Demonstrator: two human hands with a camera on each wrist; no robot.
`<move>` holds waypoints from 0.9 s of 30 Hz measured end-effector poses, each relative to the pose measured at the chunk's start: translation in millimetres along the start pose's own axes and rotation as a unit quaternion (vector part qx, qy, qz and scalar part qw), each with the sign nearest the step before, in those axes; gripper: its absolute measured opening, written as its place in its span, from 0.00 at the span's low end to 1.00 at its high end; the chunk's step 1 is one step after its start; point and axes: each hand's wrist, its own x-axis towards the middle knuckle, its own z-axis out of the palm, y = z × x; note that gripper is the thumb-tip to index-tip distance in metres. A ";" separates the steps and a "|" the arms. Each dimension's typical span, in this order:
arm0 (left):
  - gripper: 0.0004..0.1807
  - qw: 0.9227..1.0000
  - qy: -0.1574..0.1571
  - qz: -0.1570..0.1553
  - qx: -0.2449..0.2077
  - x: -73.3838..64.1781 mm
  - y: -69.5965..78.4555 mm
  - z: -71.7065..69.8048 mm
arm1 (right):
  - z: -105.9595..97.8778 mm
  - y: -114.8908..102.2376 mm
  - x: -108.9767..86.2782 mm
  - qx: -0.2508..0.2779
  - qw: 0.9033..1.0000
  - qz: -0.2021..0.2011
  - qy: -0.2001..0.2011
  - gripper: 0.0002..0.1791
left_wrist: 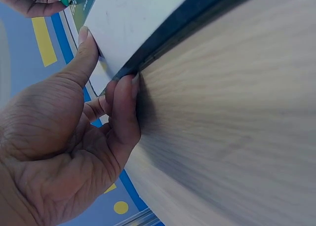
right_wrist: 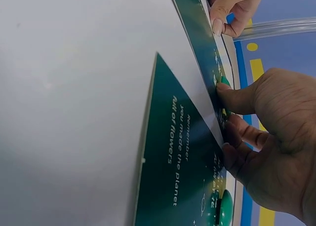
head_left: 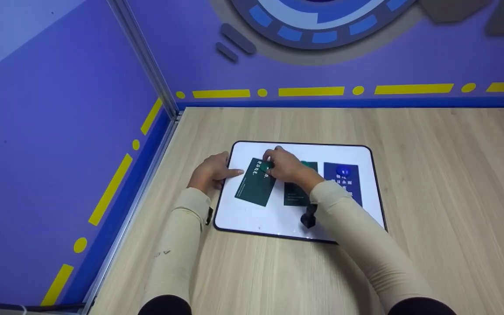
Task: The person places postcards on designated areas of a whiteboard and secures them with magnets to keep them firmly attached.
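A white board with a dark rim [head_left: 274, 223] lies on the table, bearing two green cards and a blue one. My left hand [head_left: 215, 170] grips its left edge, thumb on the white face and fingers curled at the rim in the left wrist view. My right hand [head_left: 288, 166] pinches a green round magnet [head_left: 266, 167] at the upper part of the tilted left green card [head_left: 254, 190]. Partly behind the right hand and wrist is the middle green card [head_left: 295, 197], with another green magnet [right_wrist: 226, 208] near its top.
On the board's right side, a blue magnet [head_left: 344, 171] sits on the blue card [head_left: 353, 188], whose lower part the right sleeve covers. The wooden table [head_left: 449, 197] meets a purple wall [head_left: 81, 109] at left and another behind.
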 end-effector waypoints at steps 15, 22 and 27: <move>0.35 1.000 0.002 -0.004 -0.013 2.6 0.4 1.3 | -4.8 3.5 0.5 -0.013 0.999 -0.028 -0.013 0.23; 0.39 1.000 0.004 -0.004 -0.010 4.0 2.4 1.8 | -7.7 1.6 -1.1 -0.025 0.999 -0.019 -0.016 0.24; 0.41 1.000 0.005 -0.016 -0.002 2.4 0.0 -1.6 | -4.9 -5.2 -0.4 -0.028 0.999 -0.011 -0.018 0.24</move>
